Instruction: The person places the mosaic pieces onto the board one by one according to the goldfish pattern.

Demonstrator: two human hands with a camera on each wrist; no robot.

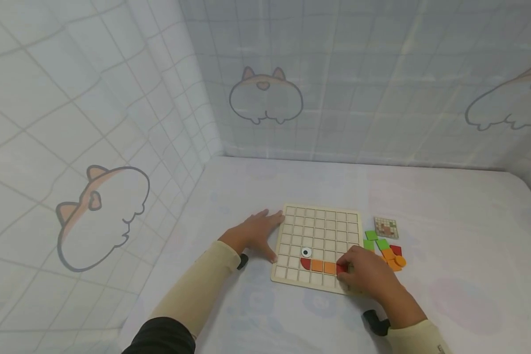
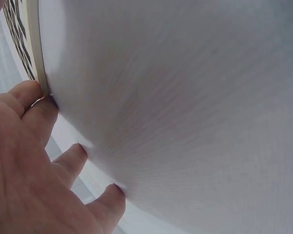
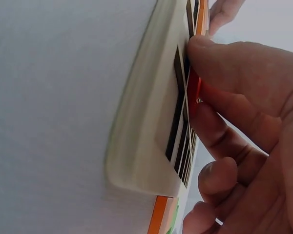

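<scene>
Red tile [image 1: 341,269] at four o'clock on the board [image 1: 318,229] is pinched by the right hand [image 1: 368,273]; the left hand [image 1: 255,234], spread at nine, presumably steadies the board.

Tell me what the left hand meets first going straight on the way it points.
Most likely the left hand would meet the pale, square wooden grid board; the fingers appear to touch its edge.

Red piece [image 3: 194,92], pinched, at pale gridded board [image 1: 318,231], beside orange squares [image 1: 317,265].
</scene>
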